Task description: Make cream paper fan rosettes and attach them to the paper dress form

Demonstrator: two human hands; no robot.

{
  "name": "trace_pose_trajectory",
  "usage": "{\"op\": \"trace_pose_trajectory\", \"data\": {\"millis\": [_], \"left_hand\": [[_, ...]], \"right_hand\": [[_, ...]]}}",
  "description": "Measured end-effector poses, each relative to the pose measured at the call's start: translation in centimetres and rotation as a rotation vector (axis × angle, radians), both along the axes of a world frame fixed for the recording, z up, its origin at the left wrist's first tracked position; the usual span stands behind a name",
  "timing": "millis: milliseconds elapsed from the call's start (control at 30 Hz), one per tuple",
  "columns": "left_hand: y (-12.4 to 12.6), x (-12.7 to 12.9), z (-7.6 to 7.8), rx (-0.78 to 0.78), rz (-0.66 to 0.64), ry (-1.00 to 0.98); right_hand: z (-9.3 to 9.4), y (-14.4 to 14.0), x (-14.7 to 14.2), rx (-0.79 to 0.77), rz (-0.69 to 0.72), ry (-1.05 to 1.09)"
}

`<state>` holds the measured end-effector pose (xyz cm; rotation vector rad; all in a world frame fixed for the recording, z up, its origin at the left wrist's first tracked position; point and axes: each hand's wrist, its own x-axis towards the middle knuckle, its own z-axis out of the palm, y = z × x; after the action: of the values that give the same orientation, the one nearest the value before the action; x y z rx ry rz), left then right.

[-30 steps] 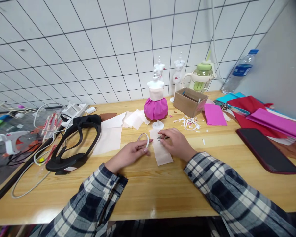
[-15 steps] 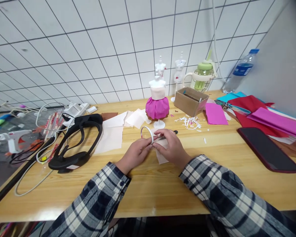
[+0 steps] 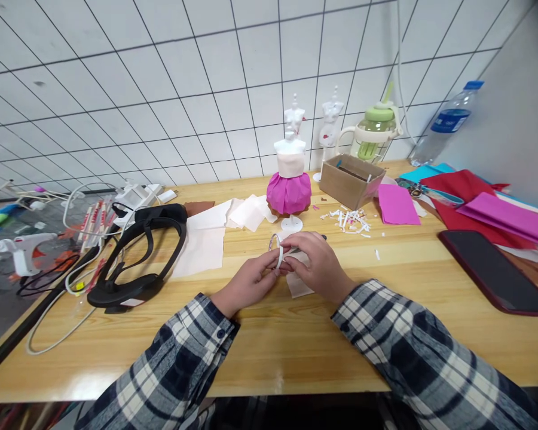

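Note:
My left hand (image 3: 251, 280) holds a thin white tape ring (image 3: 277, 249) upright by its lower edge, just above the wooden table (image 3: 269, 346). My right hand (image 3: 316, 263) meets it from the right, fingertips on the ring, with small scissors tucked under the fingers, only their dark tip showing. A pale paper strip (image 3: 298, 285) lies under my right hand. Right behind stands a small mannequin (image 3: 289, 185) with a white top and a magenta paper skirt.
A black headband device (image 3: 137, 257) and cream paper sheets (image 3: 204, 242) lie to the left. A glue gun (image 3: 20, 251) and cables are at far left. A cardboard box (image 3: 350, 179), paper scraps (image 3: 352, 221), coloured sheets (image 3: 475, 209) and a dark phone (image 3: 493, 269) sit to the right.
My left hand lifted the tape ring from the table and turned it upright. My right hand moved in from the paper strip to touch the ring.

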<state>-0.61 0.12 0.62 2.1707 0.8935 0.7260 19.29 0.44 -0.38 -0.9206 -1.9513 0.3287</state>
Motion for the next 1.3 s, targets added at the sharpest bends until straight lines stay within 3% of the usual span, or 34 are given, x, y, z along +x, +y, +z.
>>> {"op": "trace_pose_trajectory", "data": {"millis": [167, 700, 1133, 1300], "left_hand": [[0.2, -0.4, -0.5, 0.028, 0.005, 0.001], [1.1, -1.1, -1.0, 0.368, -0.08, 0.204], [1.0, -0.9, -0.2, 0.385, -0.142, 0.348], [0.7, -0.9, 0.3, 0.349, -0.061, 0.357]], "right_hand": [[0.1, -0.2, 0.0, 0.004, 0.021, 0.005], [-0.6, -0.2, -0.2, -0.12, 0.005, 0.068], [-1.1, -0.1, -0.1, -0.262, 0.144, 0.041], [-1.2, -0.1, -0.1, -0.41, 0.053, 0.147]]}}
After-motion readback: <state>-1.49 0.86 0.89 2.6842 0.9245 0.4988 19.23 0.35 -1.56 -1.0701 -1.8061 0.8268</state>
